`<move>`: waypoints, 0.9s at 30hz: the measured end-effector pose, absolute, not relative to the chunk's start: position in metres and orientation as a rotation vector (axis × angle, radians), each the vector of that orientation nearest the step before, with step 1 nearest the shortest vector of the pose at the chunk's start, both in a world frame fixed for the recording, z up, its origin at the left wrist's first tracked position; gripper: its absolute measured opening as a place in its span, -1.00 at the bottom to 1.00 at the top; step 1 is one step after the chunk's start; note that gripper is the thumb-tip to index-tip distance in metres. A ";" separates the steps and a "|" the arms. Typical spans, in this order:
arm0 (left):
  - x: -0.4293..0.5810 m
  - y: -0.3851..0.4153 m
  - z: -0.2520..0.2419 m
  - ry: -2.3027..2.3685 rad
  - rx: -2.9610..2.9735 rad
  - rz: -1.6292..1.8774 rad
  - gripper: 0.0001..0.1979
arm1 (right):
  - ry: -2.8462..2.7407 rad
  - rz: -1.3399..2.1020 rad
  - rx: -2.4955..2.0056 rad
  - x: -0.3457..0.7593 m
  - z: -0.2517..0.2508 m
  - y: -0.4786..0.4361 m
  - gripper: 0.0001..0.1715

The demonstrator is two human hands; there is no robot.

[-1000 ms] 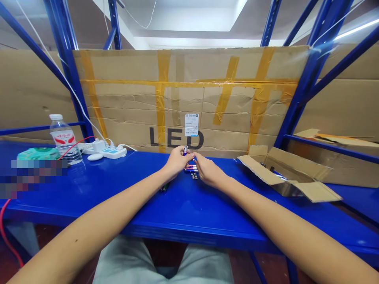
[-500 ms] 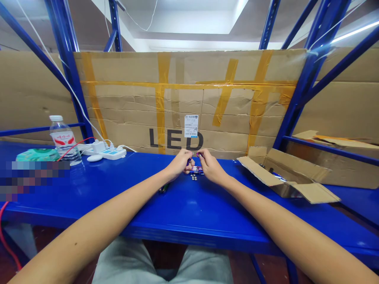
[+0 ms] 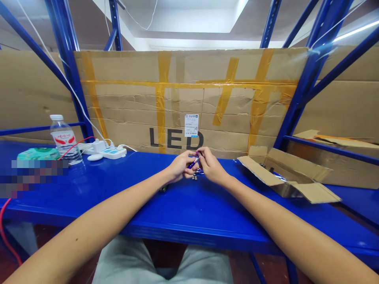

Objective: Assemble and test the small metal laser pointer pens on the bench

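My left hand (image 3: 182, 165) is closed around a slim blue-purple and silver pen-like tube (image 3: 194, 162), held at a slant above the blue table. Facing it, my right hand (image 3: 208, 163) pinches a small purple end piece (image 3: 198, 153) at the tube's upper end. The two pieces meet between my fingertips; whether they are joined I cannot tell. Just below, several small round silver pieces (image 3: 194, 177) lie on the table. More blue and silver tubes (image 3: 200, 172) lie behind them, partly hidden by my hands. A dark small item (image 3: 164, 189) rests beside my left wrist.
To the right stands an open cardboard box (image 3: 281, 173) with blue and silver items inside. A water bottle (image 3: 64, 140), a green packet (image 3: 38, 154) and a white power strip (image 3: 114, 152) are on the left. A large cardboard panel (image 3: 133, 106) stands behind the blue table (image 3: 189, 213).
My hands have come together, and the purple end piece in my right hand has moved left to the tube. The tube in my left hand now shows more.
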State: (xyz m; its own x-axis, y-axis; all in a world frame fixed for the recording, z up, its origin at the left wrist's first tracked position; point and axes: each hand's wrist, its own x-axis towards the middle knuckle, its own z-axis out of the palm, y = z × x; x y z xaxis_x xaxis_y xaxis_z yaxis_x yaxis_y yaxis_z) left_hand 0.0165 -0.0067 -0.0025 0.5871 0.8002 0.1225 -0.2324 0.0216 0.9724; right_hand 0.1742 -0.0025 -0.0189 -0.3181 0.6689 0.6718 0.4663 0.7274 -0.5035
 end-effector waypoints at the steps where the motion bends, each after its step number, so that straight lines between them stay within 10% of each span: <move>1: 0.016 -0.007 -0.002 0.536 1.303 0.852 -0.87 | -1.979 0.249 -0.866 0.174 -0.018 -0.003 -0.85; 27: -0.001 0.022 -0.001 0.783 1.437 1.127 -0.96 | -1.963 0.304 -1.057 0.199 -0.021 0.021 -0.82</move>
